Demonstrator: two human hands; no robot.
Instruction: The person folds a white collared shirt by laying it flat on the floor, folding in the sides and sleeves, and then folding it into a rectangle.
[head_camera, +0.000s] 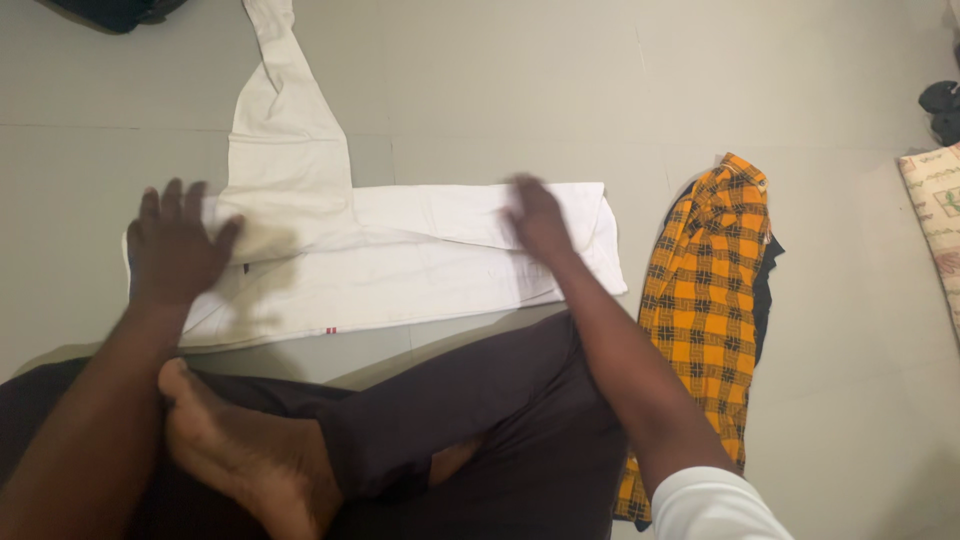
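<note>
A white garment (400, 262) lies flat on the tiled floor (520, 90) in front of me, partly folded, with one long white part (285, 110) stretching away toward the top. My left hand (175, 245) presses flat on its left end, fingers spread. My right hand (538, 218) rests palm down on its right part, slightly blurred. Neither hand grips the cloth. My crossed legs in dark trousers (480, 420) and a bare foot (245, 450) fill the bottom of the view.
An orange and black checked shirt (710, 300) lies folded on the floor to the right, over something dark. A patterned cloth (940, 210) sits at the right edge, dark items (942, 105) above it. Another dark item (115, 10) is at the top left.
</note>
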